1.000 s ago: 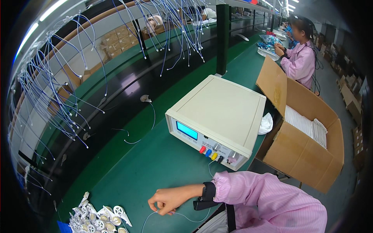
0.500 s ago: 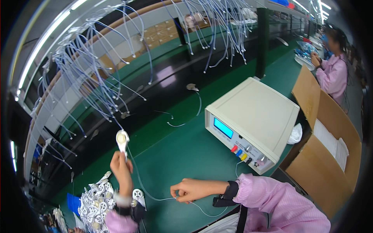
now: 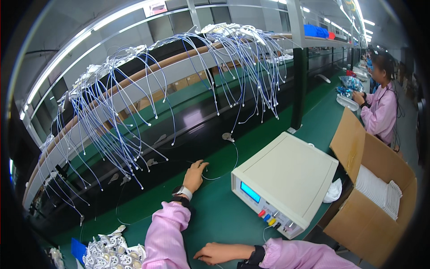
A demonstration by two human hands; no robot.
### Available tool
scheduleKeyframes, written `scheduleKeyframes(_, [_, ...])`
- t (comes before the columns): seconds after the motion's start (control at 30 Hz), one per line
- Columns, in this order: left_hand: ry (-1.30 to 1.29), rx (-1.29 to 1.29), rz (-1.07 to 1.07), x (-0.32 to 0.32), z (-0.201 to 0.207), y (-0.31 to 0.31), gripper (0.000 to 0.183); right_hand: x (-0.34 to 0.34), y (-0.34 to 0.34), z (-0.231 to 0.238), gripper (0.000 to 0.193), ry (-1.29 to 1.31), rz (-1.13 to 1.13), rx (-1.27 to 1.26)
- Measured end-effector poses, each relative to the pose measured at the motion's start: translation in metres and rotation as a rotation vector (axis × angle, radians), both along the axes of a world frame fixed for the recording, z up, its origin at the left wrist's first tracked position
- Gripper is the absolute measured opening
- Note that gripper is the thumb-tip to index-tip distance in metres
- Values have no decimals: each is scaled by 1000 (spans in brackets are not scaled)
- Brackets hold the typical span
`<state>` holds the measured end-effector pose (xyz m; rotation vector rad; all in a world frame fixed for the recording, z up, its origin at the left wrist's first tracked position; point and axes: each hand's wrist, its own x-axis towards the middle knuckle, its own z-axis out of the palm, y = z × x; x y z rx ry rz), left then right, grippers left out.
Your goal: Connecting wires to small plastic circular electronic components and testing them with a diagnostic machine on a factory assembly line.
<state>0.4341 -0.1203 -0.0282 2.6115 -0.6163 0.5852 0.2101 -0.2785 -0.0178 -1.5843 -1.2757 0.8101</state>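
Note:
My left hand (image 3: 195, 176) reaches to the green strip beside the dark belt. Its fingers are bent but apart, close to the loose end of a thin cable. That cable runs left to a pale wheel-shaped piece (image 3: 151, 162) on the belt. A second cable (image 3: 236, 158) curves down from another pale piece (image 3: 228, 136) towards the same hand. Low in the view, my right hand (image 3: 219, 253) rests over the green bench with curled fingers; whatever they hold is hidden. A bit of white wire shows below it. Left of my left sleeve, white wheel-shaped pieces (image 3: 114, 253) are heaped.
A beige test box (image 3: 286, 172) with a blue screen stands right of my hands. Beyond it sits an open carton (image 3: 358, 210) with white parts. Blue and white cables (image 3: 112, 121) hang from the rack. A co-worker (image 3: 380, 103) in pink stands at far right.
My left hand has let go of the white round-headed piece and moved right, to the cable end by the belt. The view has tipped up, so my right hand sits lower in it.

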Motion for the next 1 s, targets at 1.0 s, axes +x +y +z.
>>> scheduleKeyframes(1.0, [306, -1183, 418, -322, 61, -9, 9, -3, -9, 31, 19, -20, -104, 250])
